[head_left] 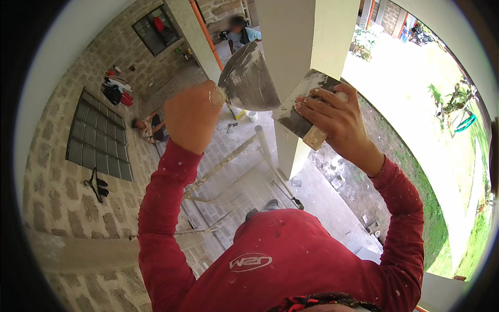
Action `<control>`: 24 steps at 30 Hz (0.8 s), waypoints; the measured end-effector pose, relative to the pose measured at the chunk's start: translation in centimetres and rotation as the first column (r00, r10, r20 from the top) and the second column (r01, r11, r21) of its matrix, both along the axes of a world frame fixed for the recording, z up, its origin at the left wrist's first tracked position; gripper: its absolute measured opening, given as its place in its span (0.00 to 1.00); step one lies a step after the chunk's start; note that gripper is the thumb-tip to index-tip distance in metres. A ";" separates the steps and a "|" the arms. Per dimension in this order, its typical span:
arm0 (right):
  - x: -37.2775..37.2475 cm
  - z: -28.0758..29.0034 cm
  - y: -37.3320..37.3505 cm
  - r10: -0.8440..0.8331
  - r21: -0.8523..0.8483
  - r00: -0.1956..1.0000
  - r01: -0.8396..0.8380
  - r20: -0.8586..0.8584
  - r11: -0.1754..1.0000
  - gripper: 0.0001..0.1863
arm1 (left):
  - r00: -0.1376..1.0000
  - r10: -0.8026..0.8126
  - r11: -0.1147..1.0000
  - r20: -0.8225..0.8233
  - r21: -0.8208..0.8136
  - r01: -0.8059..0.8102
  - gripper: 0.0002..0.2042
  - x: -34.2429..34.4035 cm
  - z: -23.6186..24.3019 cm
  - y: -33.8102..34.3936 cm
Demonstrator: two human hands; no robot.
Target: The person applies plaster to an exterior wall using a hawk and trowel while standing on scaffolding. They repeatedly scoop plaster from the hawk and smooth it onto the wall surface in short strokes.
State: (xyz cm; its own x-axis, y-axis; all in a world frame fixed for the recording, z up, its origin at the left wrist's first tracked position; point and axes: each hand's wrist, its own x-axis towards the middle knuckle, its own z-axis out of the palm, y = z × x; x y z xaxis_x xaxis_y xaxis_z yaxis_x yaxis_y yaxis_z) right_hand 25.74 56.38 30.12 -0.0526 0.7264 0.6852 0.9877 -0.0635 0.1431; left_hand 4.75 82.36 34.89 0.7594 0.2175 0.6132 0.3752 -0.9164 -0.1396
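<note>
My left hand [191,118] is closed in a fist around the handle of a broad putty knife [250,80]. Its wide, fan-shaped metal blade is smeared with pale filler and points toward the pillar [291,31]. My right hand [338,112] grips a flat steel trowel [296,115] by its wooden handle [314,138], with the fingers spread over the back of the plate. Pale filler also streaks this plate. Both blades are raised in front of the pale square pillar, their near edges close together. I cannot tell whether either touches its surface.
Below me stand whitish scaffold bars [228,162]. A white bucket [252,116] is on the floor beyond them. One person [152,127] sits by the block wall [49,156] at left; another person [241,35] is farther back. Dirt and grass [431,218] lie to the right.
</note>
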 end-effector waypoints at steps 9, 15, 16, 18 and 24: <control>19.0 11.4 1.7 0.331 0.555 0.534 0.337 -0.778 0.761 0.10 | 0.986 0.094 0.955 -0.135 -0.267 -0.128 0.16 -2.2 -6.4 2.8; 27.7 17.0 4.5 -0.070 0.410 0.606 0.614 -0.792 0.674 0.19 | 0.985 0.021 0.846 -0.171 -0.522 -0.109 0.15 -5.2 -13.3 1.5; 28.6 17.3 4.7 -0.070 0.425 0.632 0.595 -0.772 0.683 0.19 | 0.977 0.044 0.848 -0.211 -0.508 -0.148 0.15 -6.1 -14.2 1.6; 30.1 17.4 5.3 -0.067 0.414 0.630 0.582 -0.773 0.700 0.18 | 0.969 0.063 0.872 -0.237 -0.458 -0.169 0.16 -8.1 -16.2 1.9; 32.1 18.0 7.7 -0.100 0.424 0.642 0.607 -0.760 0.673 0.17 | 0.880 0.264 0.692 -0.395 -0.558 -0.458 0.20 -16.2 -22.4 2.0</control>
